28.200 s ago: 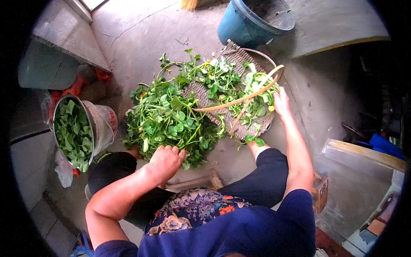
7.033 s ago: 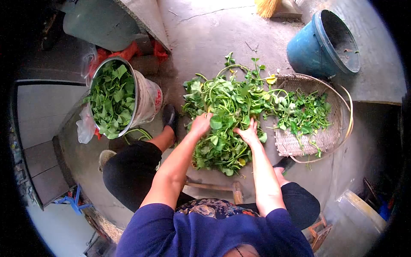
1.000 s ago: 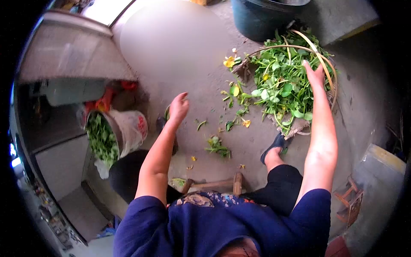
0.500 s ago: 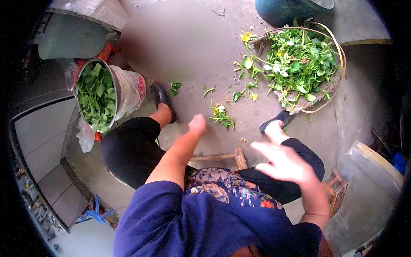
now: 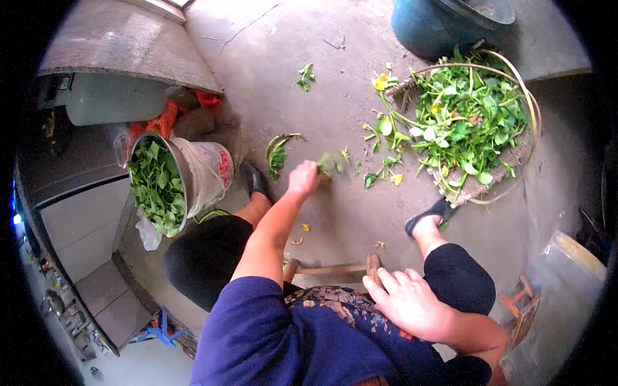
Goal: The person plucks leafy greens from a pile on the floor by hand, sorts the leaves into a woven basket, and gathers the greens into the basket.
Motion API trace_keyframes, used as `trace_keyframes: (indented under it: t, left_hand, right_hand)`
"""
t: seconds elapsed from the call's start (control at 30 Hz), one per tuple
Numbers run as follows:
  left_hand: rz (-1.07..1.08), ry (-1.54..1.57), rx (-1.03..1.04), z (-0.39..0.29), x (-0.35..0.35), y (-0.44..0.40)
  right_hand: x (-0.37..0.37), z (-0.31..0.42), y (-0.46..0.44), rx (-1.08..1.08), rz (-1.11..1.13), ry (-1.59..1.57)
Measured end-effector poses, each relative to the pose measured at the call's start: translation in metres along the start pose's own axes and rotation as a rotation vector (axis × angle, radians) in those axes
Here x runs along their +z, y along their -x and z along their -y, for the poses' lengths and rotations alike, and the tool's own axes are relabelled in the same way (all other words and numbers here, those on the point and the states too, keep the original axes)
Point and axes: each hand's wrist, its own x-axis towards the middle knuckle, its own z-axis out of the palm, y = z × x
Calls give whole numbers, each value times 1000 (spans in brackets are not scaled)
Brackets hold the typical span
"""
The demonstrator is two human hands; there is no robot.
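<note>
My left hand (image 5: 304, 179) is reached out low over the floor, its fingers closed. A blurred bunch of leafy green stems (image 5: 333, 165) sticks out to the right from its fingertips; the grip itself is partly hidden. My right hand (image 5: 412, 301) hangs above my lap near my right knee with fingers stretched out and nothing in it. A wicker basket (image 5: 479, 186) heaped with leafy greens (image 5: 473, 119) lies at the right. To the left a white bucket (image 5: 209, 168) is topped by a metal basin (image 5: 183, 174) of picked leaves (image 5: 156, 190).
Loose stems (image 5: 278, 156) lie by my left shoe, with another sprig (image 5: 306, 76) farther out. Stalks and yellow flowers (image 5: 386, 125) are scattered beside the basket. A blue-green tub (image 5: 428, 29) stands behind it. Part of a low wooden stool (image 5: 331, 270) shows between my legs.
My left hand has moved forward to the bunch on the floor, which has shifted away from its spot. My right hand has drawn back toward my lap. The view has tilted forward.
</note>
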Motion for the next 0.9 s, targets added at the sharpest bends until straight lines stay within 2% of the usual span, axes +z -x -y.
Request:
trace_keyframes:
  t: [0.03, 0.1, 0.2, 0.23, 0.27, 0.37, 0.4, 0.43, 0.5, 0.57, 0.6, 0.63, 0.7, 0.73, 0.77, 0.83, 0.9]
  left_hand:
    - [-75, 109, -114, 7, -22, -1]
    - [-397, 56, -124, 35, -35, -5]
    - [-491, -19, -240, 74, -35, -21]
    - [-500, -74, -267, 80, -32, -24]
    - [-363, 23, -334, 81, -28, -28]
    - [-395, 150, -345, 51, -18, -28]
    - [-352, 122, -343, 37, -16, -28]
    - [-419, 57, -308, 18, -15, -26]
    - [-163, 30, -334, 6, 8, -41]
    - [-307, 120, -28, -28, 6, -32]
    - [-311, 134, 88, -51, 1, -30]
    - [-196, 136, 236, -66, 3, -34]
    - [-138, 32, 562, -108, -1, -27]
    - [-233, -2, 727, -124, 5, -26]
    - [-85, -104, 816, -137, 7, -31]
    - [-117, -293, 1024, -162, 2, -43]
    - [-149, -378, 1055, -177, 4, -70]
  right_hand:
    - [-1, -1, -2, 6, 3, -16]
    - [-3, -2, -4, 21, -19, -21]
    - [-7, -3, -8, 12, -18, -39]
    - [-8, -3, -8, 3, -12, -50]
    - [-8, -3, -9, 5, 13, -74]
    - [-11, -2, -8, -3, 3, -19]
    - [-13, -3, -7, 1, -4, -25]
    - [-14, -3, -5, 3, -11, -31]
    - [-15, -4, 0, -5, -18, -49]
    - [-20, -5, 10, -23, -69, -22]
    - [-18, -5, 16, -18, -115, -2]
    - [-14, -5, 21, -14, -163, 16]
    - [-6, -8, 30, -23, -232, -6]
    - [-6, -10, 34, -18, -237, -9]
    - [-5, -12, 39, -13, -239, -10]
    - [-1, -16, 46, 3, -235, -9]
    - [4, -21, 52, 7, -241, 7]
